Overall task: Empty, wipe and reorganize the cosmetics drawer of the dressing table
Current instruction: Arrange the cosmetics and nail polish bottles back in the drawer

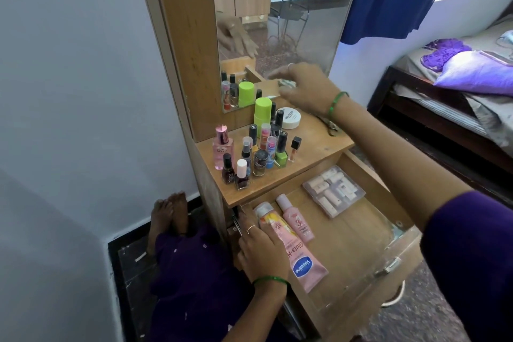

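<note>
Head view: an open drawer (pixel 361 247) is seen at 5 o'clock, the dressing-table shelf (pixel 319 147) at the centre, the mirror (pixel 305 22) at 12 o'clock.
Stage judged: reorganizing appears to be under way; only a few items lie in the drawer, while most bottles are massed on the shelf.
Drawer contents: a pink Vaseline tube (pixel 302 258) and a pink pump bottle (pixel 295 219) are laid side by side at the drawer's 9 o'clock side; a clear case of small tubes (pixel 333 190) is set at its 12 o'clock corner.
Left hand (pixel 261 253): laid palm-down against the Vaseline tube, fingers loosely curled; whether the tube is gripped or only steadied cannot be told.
Right hand (pixel 308 86): stretched towards 12 o'clock over the back of the shelf, fingers spread; something pale shows at the fingertips, blurred, so a hold cannot be confirmed.
Shelf cluster: nail polishes (pixel 241 175), a pink perfume bottle (pixel 222 147) and a lime-green capped bottle (pixel 262 114) are stood upright at 10 o'clock; a white round jar (pixel 290 118) is behind them.
Doing it well: the reach should be kept high over the upright bottles, since a brushed wrist could topple the cluster.
Placement advice: tall items are best laid flat beside the tubes, small polishes grouped together, so the drawer can be closed without jamming.
</note>
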The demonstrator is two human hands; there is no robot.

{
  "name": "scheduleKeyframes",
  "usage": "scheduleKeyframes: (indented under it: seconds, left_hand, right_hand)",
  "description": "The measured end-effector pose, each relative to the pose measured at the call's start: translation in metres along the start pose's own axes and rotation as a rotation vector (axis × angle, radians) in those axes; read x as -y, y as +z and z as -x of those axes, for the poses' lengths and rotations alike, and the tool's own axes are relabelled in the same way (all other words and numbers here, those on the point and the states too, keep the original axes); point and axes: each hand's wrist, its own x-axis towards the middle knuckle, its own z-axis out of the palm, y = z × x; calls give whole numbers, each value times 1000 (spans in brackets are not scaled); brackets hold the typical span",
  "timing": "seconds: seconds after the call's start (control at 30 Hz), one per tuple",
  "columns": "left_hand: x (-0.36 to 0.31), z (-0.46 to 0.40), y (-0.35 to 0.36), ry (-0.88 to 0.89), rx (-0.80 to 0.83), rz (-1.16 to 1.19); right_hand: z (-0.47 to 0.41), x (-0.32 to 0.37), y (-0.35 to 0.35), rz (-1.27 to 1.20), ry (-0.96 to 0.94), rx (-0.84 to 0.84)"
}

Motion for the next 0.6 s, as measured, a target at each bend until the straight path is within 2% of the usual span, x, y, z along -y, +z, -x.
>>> scheduleKeyframes:
  seconds: [0.13, 0.27, 0.6]
  left_hand:
    - [1, -1, 3, 7, -8, 3]
    - [2, -1, 3, -9, 4, -6]
    - [5, -2, 6, 4, -25, -23]
  right_hand:
    - [-32, -2, 21, 207, 19, 182]
    - [-46, -4, 29, 297, 18, 282]
    - [-57, -2, 42, 340, -8, 302]
